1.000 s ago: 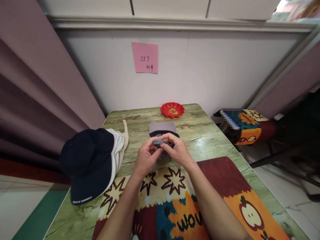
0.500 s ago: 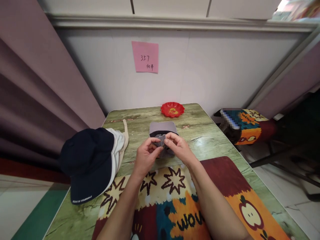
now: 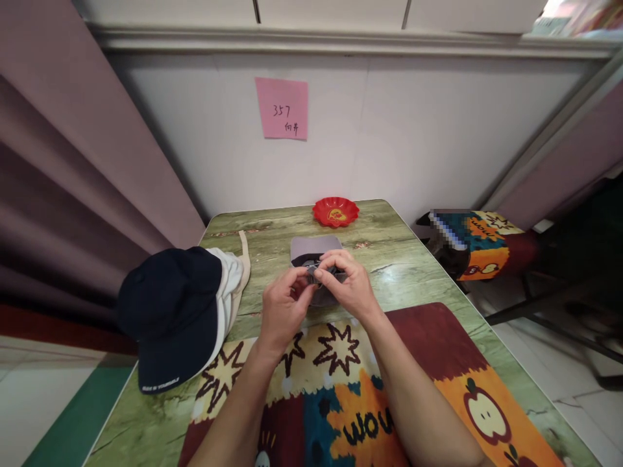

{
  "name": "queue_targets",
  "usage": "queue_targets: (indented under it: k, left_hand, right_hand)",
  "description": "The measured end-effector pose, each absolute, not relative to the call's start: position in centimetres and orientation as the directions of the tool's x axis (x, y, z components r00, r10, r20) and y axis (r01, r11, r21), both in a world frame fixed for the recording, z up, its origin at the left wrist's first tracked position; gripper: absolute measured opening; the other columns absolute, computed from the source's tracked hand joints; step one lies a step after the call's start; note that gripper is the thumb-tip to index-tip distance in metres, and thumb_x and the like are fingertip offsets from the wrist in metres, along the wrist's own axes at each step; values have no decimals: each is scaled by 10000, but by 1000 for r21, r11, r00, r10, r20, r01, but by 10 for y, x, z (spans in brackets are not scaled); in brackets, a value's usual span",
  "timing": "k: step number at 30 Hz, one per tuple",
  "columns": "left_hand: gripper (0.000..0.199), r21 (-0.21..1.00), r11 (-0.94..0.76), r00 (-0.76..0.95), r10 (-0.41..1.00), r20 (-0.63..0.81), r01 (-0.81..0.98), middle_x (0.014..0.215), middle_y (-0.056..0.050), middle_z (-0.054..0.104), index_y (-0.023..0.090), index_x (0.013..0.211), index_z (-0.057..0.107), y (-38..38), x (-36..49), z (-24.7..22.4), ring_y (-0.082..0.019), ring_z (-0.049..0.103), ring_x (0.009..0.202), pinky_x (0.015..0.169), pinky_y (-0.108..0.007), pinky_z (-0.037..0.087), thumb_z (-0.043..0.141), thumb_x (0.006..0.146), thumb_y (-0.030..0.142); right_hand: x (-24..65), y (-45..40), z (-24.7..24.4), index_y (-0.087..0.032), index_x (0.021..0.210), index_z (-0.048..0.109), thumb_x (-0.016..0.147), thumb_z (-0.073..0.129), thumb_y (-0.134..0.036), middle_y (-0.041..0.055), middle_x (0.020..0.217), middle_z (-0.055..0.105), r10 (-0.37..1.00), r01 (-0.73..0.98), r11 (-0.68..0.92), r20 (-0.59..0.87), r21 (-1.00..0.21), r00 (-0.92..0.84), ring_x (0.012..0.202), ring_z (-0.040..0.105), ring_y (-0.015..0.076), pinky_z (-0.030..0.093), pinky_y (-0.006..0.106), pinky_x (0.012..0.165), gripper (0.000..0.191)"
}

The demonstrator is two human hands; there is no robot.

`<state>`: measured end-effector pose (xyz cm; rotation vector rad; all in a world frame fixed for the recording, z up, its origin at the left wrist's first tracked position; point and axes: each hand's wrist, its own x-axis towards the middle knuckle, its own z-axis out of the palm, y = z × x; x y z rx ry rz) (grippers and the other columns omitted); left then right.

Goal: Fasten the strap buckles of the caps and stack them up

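Both hands meet over a grey-mauve fabric cap with a curved brim (image 3: 311,246), which rests on the table near its middle, brim toward the wall. Left hand (image 3: 285,301): thumb and forefinger pinched on a small dark-grey strap-like piece (image 3: 312,275) at the cap's near side. Right hand (image 3: 348,285): thumb and bent fingers closed on the same piece from the other side. Fingers hide much of it; cannot tell whether a buckle sits there. Handling, by judgement: fine fingertip work, best done with one hand steadying while the other shifts the piece in small moves, the strip lying flat rather than twisted; a hard tug could drag the light cap along or crease its soft crown. Surface: table with a green wood-grain top (image 3: 389,253); across its near part a multicoloured printed mat (image 3: 428,337), starbursts, apple and "wow" lettering, under the forearms. On the left, a navy cloth cap (image 3: 170,292) tops nested white caps (image 3: 226,279), a narrow beige strap (image 3: 244,250) trailing from the stack. At the far edge, a red scalloped dish (image 3: 318,213). Room: pink paper note (image 3: 282,107) on the white wall (image 3: 413,130), mauve curtain (image 3: 53,104) at left, pale tiled floor (image 3: 549,344) at right.
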<state>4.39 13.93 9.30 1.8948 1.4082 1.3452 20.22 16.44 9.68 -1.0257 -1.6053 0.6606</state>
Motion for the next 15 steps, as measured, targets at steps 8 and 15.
queue_targets:
  k: [8, 15]
  left_hand:
    - [267, 997, -80, -29, 996, 79, -13, 757, 4, 626, 174, 910, 614, 143, 49, 91, -124, 576, 618, 518, -233, 514, 750, 692, 243]
    - [254, 995, -100, -29, 995, 100, -8, 749, 11, 596, 173, 913, 618, 143, 49, 93, -112, 568, 615, 521, -218, 514, 739, 702, 246]
  right_hand:
    - [194, 161, 95, -184, 775, 662, 784, 699, -415, -38, 562, 543, 982, 74, 184, 181, -980, -47, 504, 444, 95, 335, 220, 483, 234]
    - [194, 160, 99, -190, 732, 624, 784, 661, -407, -26, 587, 560, 990, 152, 139, 133, -979, -44, 520, 456, 101, 353, 224, 500, 226]
